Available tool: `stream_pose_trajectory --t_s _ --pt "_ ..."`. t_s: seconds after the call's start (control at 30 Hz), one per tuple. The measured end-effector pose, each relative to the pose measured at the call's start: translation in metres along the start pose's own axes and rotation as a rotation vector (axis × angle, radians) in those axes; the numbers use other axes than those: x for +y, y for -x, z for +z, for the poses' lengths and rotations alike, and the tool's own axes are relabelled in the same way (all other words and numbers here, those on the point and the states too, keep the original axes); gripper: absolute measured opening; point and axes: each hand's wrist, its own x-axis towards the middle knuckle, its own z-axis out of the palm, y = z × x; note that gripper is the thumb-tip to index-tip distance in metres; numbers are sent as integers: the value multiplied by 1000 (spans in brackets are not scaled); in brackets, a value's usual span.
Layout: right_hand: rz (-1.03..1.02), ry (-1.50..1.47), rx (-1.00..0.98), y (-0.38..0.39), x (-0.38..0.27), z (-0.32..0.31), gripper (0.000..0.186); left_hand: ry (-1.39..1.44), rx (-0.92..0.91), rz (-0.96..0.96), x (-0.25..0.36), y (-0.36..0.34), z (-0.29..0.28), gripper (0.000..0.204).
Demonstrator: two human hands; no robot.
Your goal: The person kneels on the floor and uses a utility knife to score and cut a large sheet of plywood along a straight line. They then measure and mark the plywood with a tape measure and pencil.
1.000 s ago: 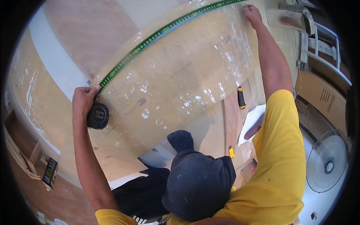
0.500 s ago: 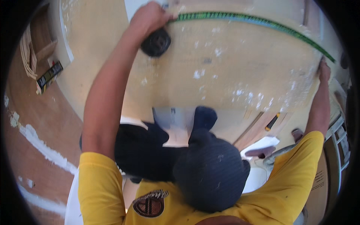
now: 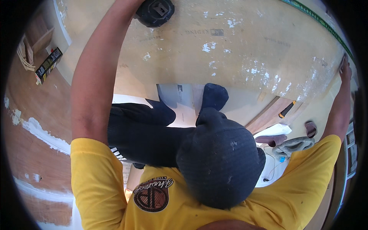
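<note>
A tan sheet panel (image 3: 180,57), flecked with white, lies in front of me. My left hand (image 3: 138,2) is at the top edge, mostly cut off, against the black case of a tape measure (image 3: 155,14); its fingers are out of view. The tape's green blade (image 3: 320,20) curves along the upper right, its middle stretch beyond the picture. At the panel's right edge, my right hand (image 3: 345,69) has its fingers together at the blade, gripping it near its far end.
My bent, dark-trousered knee (image 3: 222,165) and socked foot (image 3: 214,97) are close to the panel's near edge. A yellow-and-black handled tool (image 3: 286,110) rests on a wooden strip. Slippers (image 3: 270,140) and a cable lie right. A black-yellow box (image 3: 48,65) stands left.
The view has shifted so the panel and tape measure appear higher, with the left hand now mostly past the top edge. My right hand appears farther right, still at the blade.
</note>
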Motion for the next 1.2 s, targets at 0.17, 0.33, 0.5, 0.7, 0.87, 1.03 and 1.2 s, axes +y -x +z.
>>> stream_pose_trajectory --t_s 0.17,0.33,0.5,0.7,0.87,1.03,1.2 --pt "-211 340 114 -26 7 2 108 -5 2 -4 -4 -6 0 38" --pt "19 3 -46 -15 8 3 105 38 -11 -3 -6 -9 5 38" --pt "-28 31 -75 -3 -1 3 107 -24 30 -1 -1 -5 3 36" --pt "-169 366 45 1 21 6 124 44 -13 -42 -18 -7 17 35" --pt "-169 382 150 17 51 5 120 -6 -76 108 -17 -6 27 50" --pt "63 -120 -87 53 39 26 116 -6 -90 27 -13 -3 31 50" --pt "43 -55 -173 132 -6 -21 112 8 -54 60 -6 12 28 47"
